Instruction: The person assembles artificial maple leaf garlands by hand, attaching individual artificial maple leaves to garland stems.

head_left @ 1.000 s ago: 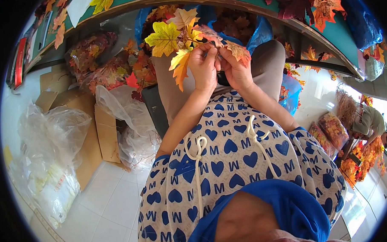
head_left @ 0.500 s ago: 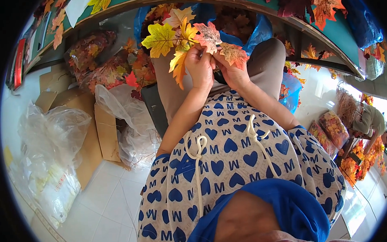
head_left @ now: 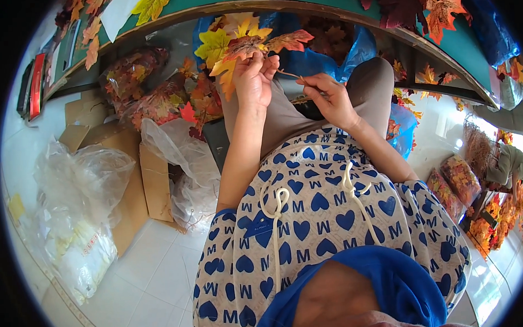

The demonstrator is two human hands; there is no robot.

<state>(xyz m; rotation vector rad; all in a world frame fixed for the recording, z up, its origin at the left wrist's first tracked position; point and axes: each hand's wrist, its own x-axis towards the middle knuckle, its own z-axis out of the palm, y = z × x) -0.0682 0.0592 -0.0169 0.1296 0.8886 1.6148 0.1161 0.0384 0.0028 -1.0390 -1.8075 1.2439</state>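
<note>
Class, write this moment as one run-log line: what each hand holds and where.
left hand: holds leaf bunch raised | right hand: pinches thin stem, over lap | nearby: blue bag, green table edge

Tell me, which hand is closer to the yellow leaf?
Left. The left hand holds the bunch, right below the yellow leaf. The right hand sits farther right, pinching a thin stem.

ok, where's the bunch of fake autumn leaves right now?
Head view, top centre: the leaf bunch is held up in the left hand, just under the green table edge, with the right hand beside it over the lap.
</note>
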